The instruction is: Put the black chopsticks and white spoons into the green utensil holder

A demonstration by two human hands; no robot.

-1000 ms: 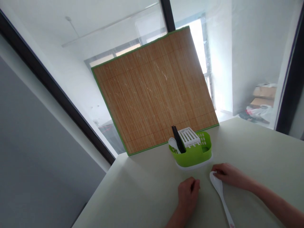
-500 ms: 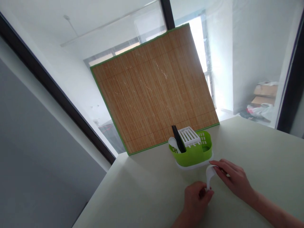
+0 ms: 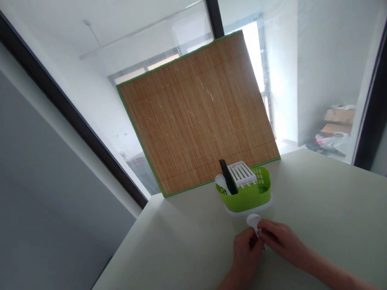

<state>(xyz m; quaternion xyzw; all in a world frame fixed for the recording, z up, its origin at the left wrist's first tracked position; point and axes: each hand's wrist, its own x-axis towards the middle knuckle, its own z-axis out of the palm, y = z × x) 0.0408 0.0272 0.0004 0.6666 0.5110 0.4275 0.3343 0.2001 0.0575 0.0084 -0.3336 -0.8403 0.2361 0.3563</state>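
From where I stand, both hands crowd one white spoon (image 3: 253,219). The left hand (image 3: 245,245) is curled closed around its handle, knuckles up. The right hand (image 3: 278,237) comes in from four o'clock, thumb and fingers pinching the neck just below the bowl. The bowl points toward eleven, clear above the knuckles; most of the handle is hidden, so I cannot tell how firm the left hold is.

That double hold looks to me like the weak spot. If one hand loosened while the other twisted, the smooth handle could roll and swing the bowl off line, or drop it on the pale table (image 3: 181,241).

Just beyond the bowl, at twelve, the green caddy (image 3: 248,202) stands on a white base (image 3: 263,207). Bowl and base are so near that a careless push forward could knock them. A jolt there might rattle the black sticks (image 3: 226,177) and second spoon (image 3: 220,181) leaning toward eleven in the caddy's left end, or the slatted white rack (image 3: 242,173) resting across its middle.

Farther out, toward eleven, a bamboo mat (image 3: 196,112) leans on the window glass; a shove to the caddy could start its lower edge sliding.
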